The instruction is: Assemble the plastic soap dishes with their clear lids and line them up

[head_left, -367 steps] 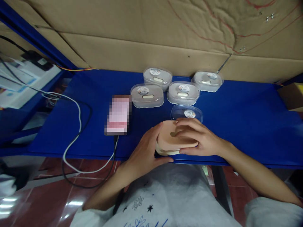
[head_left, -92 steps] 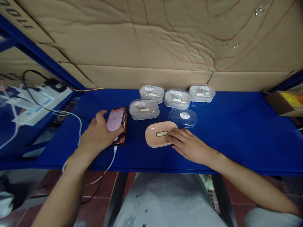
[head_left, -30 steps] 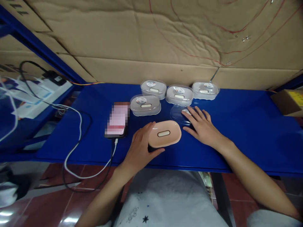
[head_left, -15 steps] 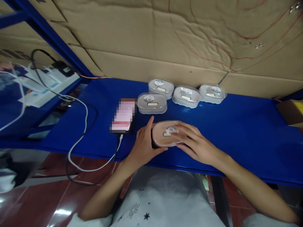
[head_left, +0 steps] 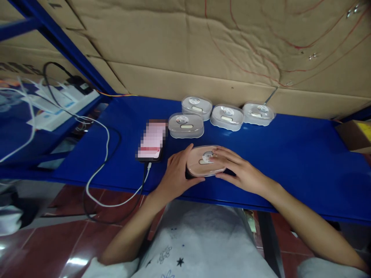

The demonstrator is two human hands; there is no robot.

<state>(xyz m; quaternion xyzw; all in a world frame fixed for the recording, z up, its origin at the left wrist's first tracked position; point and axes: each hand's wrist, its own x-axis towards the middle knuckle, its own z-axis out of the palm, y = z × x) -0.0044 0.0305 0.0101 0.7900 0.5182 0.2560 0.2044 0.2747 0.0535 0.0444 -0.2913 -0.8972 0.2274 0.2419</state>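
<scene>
A pink oval lidded box point(head_left: 199, 164) with a clear cover and a round label rests near the front of the blue table. My left hand point(head_left: 176, 172) cups its left end, thumb and fingers around the side. Over the right end lies my right hand point(head_left: 237, 168), its fingers on the cover by the label and its thumb at the near edge. Behind them stand several similar grey boxes, the nearest grey box point(head_left: 186, 129) a little left of the others, another grey box point(head_left: 227, 119) in the middle and one grey box point(head_left: 257, 116) farther right.
A phone point(head_left: 151, 141) with a blurred screen lies on the left, joined to a white cable point(head_left: 95, 175) that hangs over the table edge. Power strips point(head_left: 66, 106) stand at far left. Cardboard point(head_left: 174, 46) lines the back; an open carton point(head_left: 355, 137) sits at right.
My right hand has shifted slightly on the cover, with its fingers drawn a little closer around the right end. Both hands stay on the pink box. The view has moved slightly.
</scene>
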